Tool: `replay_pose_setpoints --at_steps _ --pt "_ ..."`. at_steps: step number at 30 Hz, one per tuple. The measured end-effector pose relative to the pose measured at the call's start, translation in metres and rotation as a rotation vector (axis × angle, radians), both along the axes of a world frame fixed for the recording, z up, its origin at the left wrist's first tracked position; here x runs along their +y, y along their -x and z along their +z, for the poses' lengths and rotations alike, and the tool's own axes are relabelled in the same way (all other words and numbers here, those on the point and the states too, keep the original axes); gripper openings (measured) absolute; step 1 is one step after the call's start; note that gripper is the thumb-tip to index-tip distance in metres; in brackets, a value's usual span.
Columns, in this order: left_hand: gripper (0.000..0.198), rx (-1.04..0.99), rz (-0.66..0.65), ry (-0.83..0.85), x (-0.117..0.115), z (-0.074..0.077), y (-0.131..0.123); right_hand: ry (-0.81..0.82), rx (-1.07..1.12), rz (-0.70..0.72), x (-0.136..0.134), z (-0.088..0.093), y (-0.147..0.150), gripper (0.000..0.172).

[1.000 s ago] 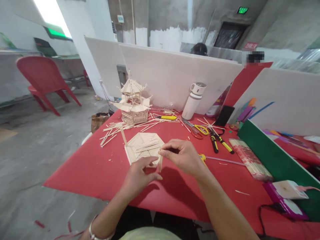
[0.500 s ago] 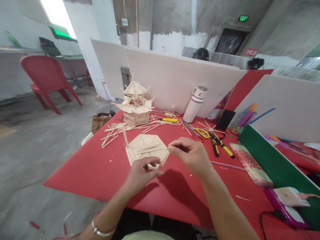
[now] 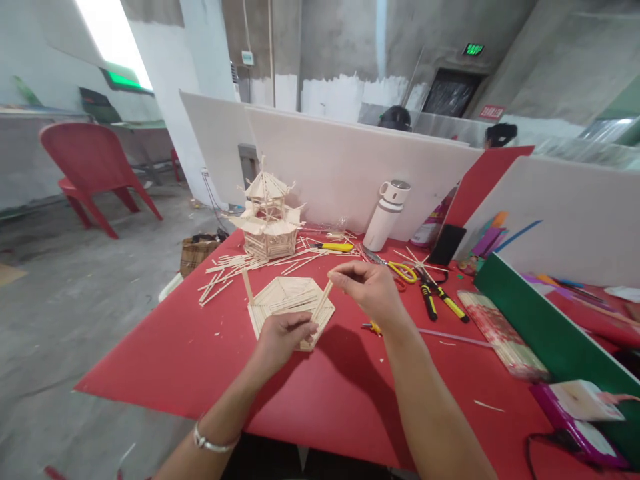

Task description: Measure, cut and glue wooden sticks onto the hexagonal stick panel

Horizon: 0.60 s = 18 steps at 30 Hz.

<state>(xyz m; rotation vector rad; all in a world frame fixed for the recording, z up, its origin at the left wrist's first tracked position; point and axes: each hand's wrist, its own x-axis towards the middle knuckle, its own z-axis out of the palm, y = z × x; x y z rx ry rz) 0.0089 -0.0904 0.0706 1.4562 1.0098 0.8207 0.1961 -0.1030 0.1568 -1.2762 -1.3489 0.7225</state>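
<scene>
Between my two hands is a short bundle of thin wooden sticks (image 3: 322, 301), slanting above the flat panel. My right hand (image 3: 373, 293) pinches its upper end between thumb and fingers. The fingers of my left hand (image 3: 285, 339) are closed on its lower end. Under them lies a flat many-sided panel made of sticks (image 3: 285, 288), with a few loose sticks on top. A short upright piece (image 3: 247, 288) stands at the panel's left corner. Behind it is a tiered stick pagoda (image 3: 270, 217), with loose sticks (image 3: 215, 283) scattered around its base.
On the red tabletop (image 3: 190, 360) are a yellow utility knife (image 3: 334, 247), yellow-handled scissors (image 3: 403, 271), black-and-yellow pliers (image 3: 440, 300) and a white flask (image 3: 386, 217). A packet of sticks (image 3: 503, 333) lies right, beside a green board (image 3: 555, 327). White panels (image 3: 350, 160) stand behind.
The stick bundle is now lifted and slanted, with its lower end in my left hand, whose fingers have closed. My right hand has moved slightly left and up. The view has shifted slightly.
</scene>
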Motion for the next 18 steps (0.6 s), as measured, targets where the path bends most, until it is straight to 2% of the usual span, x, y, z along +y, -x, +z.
replay_pose_setpoints --at_steps 4,7,13,18 --pt "0.021 -0.014 0.038 -0.058 0.033 0.009 -0.008 -0.076 -0.015 -0.012 0.027 0.005 0.000 0.022" --pt "0.021 -0.036 0.018 -0.076 0.048 0.008 -0.017 -0.102 -0.046 -0.047 0.040 0.005 -0.003 0.022" --pt "0.020 -0.080 0.003 -0.009 0.050 -0.005 -0.033 -0.113 -0.111 -0.073 0.051 -0.001 -0.010 0.018" --pt "0.019 -0.106 0.050 0.040 0.048 -0.006 -0.034 -0.110 -0.117 -0.077 0.052 0.000 -0.008 0.013"
